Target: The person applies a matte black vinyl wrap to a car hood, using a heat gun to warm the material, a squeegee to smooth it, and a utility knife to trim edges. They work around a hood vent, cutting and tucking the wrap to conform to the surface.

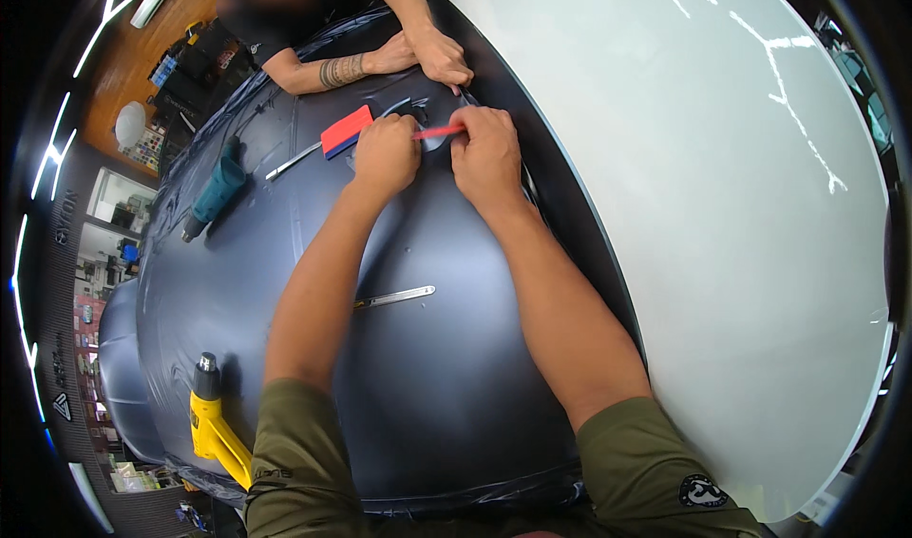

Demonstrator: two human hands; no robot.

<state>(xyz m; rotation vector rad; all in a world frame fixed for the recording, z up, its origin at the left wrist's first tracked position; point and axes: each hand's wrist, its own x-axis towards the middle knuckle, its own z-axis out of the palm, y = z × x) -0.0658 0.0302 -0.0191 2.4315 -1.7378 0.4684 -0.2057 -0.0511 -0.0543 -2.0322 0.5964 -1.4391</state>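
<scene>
1. A broad, satin dark blue-grey sheet-covered surface fills the centre and left of the frame, wrinkled along its edges.
2. A smooth, glossy white curved panel takes up the right side, reflecting branching white lights.
3. Two bare forearms with olive-green sleeves rise from the lower edge. The left hand and right hand, near each other at upper centre, are both narrow, fingers curled in.
4. A co-worker in a dark short-sleeved top leans in at the top, both hands close together above the person's right hand.
5. A yellow heat gun with a black nozzle lies at lower left.
6. A teal heat gun with a dark nozzle lies at left, above the yellow one.
7. A flat red-and-blue rectangular squeegee sits just left of the left hand.
8. Two slim silver tools lie at centre and upper left of centre.
9. A thin pinkish-red strip at upper centre spans between the hands, an end in each.
</scene>
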